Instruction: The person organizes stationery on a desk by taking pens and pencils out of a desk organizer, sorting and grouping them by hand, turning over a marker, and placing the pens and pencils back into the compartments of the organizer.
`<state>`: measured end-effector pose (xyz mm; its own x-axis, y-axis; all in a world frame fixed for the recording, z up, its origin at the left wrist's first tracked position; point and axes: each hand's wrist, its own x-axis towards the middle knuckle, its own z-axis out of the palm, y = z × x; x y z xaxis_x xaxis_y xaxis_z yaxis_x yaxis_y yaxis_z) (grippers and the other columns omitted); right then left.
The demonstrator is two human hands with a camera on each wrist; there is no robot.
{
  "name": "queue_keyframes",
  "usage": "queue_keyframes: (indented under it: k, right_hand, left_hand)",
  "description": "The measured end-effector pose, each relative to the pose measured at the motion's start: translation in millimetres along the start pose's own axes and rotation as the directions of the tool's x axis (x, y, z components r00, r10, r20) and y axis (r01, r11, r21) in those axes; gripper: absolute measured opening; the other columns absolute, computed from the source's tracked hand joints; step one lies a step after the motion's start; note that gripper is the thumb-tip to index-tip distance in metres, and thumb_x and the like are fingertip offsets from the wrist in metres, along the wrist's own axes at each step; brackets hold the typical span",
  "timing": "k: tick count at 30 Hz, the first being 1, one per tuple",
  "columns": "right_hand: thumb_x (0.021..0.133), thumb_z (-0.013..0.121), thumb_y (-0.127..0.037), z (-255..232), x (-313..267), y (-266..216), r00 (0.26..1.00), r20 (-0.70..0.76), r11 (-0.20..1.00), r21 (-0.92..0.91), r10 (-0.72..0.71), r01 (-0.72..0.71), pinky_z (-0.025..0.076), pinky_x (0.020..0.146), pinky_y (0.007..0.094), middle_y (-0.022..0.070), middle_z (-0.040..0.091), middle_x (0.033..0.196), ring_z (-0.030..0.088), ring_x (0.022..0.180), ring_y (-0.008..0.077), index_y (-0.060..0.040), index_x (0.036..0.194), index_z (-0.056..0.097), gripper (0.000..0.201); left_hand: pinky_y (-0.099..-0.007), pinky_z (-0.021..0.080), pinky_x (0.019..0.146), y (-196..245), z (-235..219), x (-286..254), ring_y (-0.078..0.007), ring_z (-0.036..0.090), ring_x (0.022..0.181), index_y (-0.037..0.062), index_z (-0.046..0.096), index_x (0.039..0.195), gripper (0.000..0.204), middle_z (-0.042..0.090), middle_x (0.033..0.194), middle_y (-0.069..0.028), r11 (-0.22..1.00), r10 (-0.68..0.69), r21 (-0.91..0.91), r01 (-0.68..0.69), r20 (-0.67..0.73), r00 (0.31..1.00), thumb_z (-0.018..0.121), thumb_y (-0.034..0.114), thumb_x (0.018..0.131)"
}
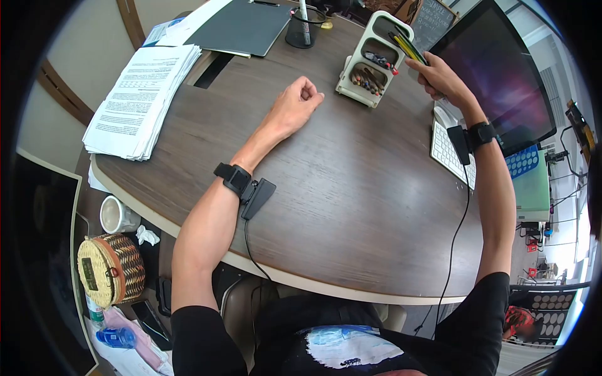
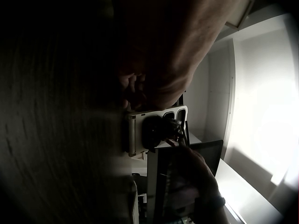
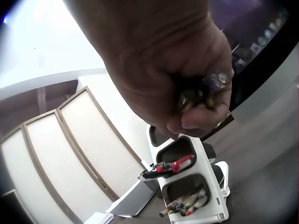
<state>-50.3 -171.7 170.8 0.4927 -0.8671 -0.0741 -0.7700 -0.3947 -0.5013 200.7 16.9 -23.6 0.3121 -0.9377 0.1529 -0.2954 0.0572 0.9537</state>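
Observation:
My right hand grips a bundle of pens, yellow, green and dark, beside the top of a pale desk organizer. In the right wrist view, the fingers curl round the bundle and a clear pen end shows in the fist. The top compartment is partly hidden by that hand. Red and black pens lie in the middle compartment, and several wood-coloured pencils in the bottom one. My left hand rests on the desk left of the organizer, fingers loosely curled, holding nothing.
Beyond the right hand stands a monitor, with a white keyboard and mouse below it. A paper stack, dark folder and black mesh pen cup are at the left and back. Cables hang from both wrists.

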Motion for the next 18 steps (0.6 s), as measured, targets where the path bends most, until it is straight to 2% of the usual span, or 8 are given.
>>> queue_keyframes:
  k: [3, 5, 6, 7, 9, 10, 15, 18]
  right_hand:
    - [0.102, 0.074, -0.052, -15.1, 24.2, -1.0, 0.997, 0.019, 0.996, -0.056, 0.077, -0.076, 0.037, 0.043, 0.0237, -0.0055, 0.053, 0.072, 0.049, 0.053, 0.0035, -0.0078, 0.109, 0.062, 0.047]
    - [0.102, 0.076, -0.047, -27.2, 35.7, -8.0, 0.994, 0.094, 0.98, -0.195, 0.058, -0.039, 0.038, 0.044, 0.0239, -0.0051, 0.055, 0.073, 0.05, 0.053, 0.0037, -0.0049, 0.112, 0.066, 0.045]
    - [0.1, 0.078, -0.041, -33.2, 37.8, -16.4, 0.988, 0.138, 0.98, -0.197, 0.068, -0.04, 0.041, 0.046, 0.0245, -0.0037, 0.058, 0.074, 0.052, 0.054, 0.0059, -0.0014, 0.12, 0.068, 0.045]
    - [0.1, 0.078, -0.041, -36.4, 40.5, -21.6, 0.989, 0.133, 0.979, -0.199, 0.063, -0.036, 0.041, 0.046, 0.0245, -0.0037, 0.058, 0.074, 0.052, 0.054, 0.0059, -0.0014, 0.12, 0.068, 0.045]
    - [0.098, 0.079, -0.038, -41.6, 49.8, -31.5, 0.977, 0.212, 0.972, -0.228, -0.013, 0.062, 0.044, 0.048, 0.0248, -0.0009, 0.061, 0.077, 0.056, 0.057, 0.0086, 0.0005, 0.124, 0.067, 0.047]
    - [0.095, 0.081, -0.034, -46.1, 54.5, -37.1, 0.969, 0.245, 0.964, -0.26, 0.012, 0.054, 0.049, 0.052, 0.0244, 0.0032, 0.066, 0.083, 0.062, 0.062, 0.0105, 0.0016, 0.126, 0.065, 0.05]
    - [0.093, 0.085, -0.031, -37.3, 52.7, -51.7, 0.989, 0.146, 0.971, -0.238, 0.012, 0.024, 0.056, 0.061, 0.0229, 0.0058, 0.071, 0.089, 0.07, 0.072, 0.0113, 0.0006, 0.128, 0.058, 0.054]
    - [0.092, 0.088, -0.047, -29.2, 55.0, -46.3, 0.98, 0.053, 0.961, -0.193, -0.192, 0.198, 0.056, 0.065, 0.025, 0.0049, 0.071, 0.087, 0.07, 0.073, 0.012, -0.0004, 0.126, 0.06, 0.064]
  left_hand:
    - [-0.0272, 0.049, 0.073, -2.0, 0.7, 0.5, -0.0082, 0.061, 0.079, 0.0071, 0.06, 0.1, 0.023, 0.066, 0.084, 0.0002, 1.0, 0.017, -0.021, -0.017, 0.001, 1.0, 0.069, 0.027, 0.107]
    - [-0.0272, 0.049, 0.073, -2.3, 1.1, 0.0, -0.0081, 0.061, 0.078, 0.007, 0.06, 0.1, 0.023, 0.066, 0.084, 0.0004, 0.999, 0.017, -0.03, -0.017, 0.003, 1.0, 0.069, 0.027, 0.107]
    - [-0.0272, 0.049, 0.073, -1.3, 1.0, -0.3, -0.0081, 0.061, 0.078, 0.007, 0.06, 0.1, 0.023, 0.066, 0.084, 0.0005, 0.999, 0.012, -0.041, -0.012, 0.001, 1.0, 0.069, 0.027, 0.107]
    - [-0.0272, 0.049, 0.073, -0.1, 0.6, -0.4, -0.0081, 0.061, 0.078, 0.007, 0.06, 0.1, 0.023, 0.066, 0.084, 0.0005, 0.999, 0.019, -0.041, -0.02, -0.003, 1.0, 0.069, 0.027, 0.107]
    - [-0.0275, 0.049, 0.072, 1.9, -0.2, -1.4, -0.0081, 0.061, 0.078, 0.007, 0.06, 0.1, 0.023, 0.066, 0.084, 0.0005, 1.0, -0.004, -0.022, 0.004, 0.001, 1.0, 0.069, 0.027, 0.107]
    - [-0.0275, 0.049, 0.072, 2.4, -0.4, -1.6, -0.0081, 0.061, 0.078, 0.007, 0.06, 0.1, 0.023, 0.066, 0.084, 0.0005, 1.0, -0.001, -0.022, 0.001, -0.001, 1.0, 0.069, 0.027, 0.107]
    - [-0.0282, 0.05, 0.072, 2.7, 0.0, -3.0, -0.0086, 0.061, 0.078, 0.0071, 0.06, 0.101, 0.023, 0.066, 0.084, 0.0004, 1.0, 0.012, -0.025, -0.012, -0.004, 1.0, 0.069, 0.027, 0.107]
    - [-0.0291, 0.05, 0.073, 2.7, 0.8, -1.9, -0.0093, 0.061, 0.079, 0.0067, 0.06, 0.101, 0.024, 0.066, 0.085, 0.0, 1.0, 0.001, -0.03, -0.001, -0.003, 1.0, 0.068, 0.028, 0.107]
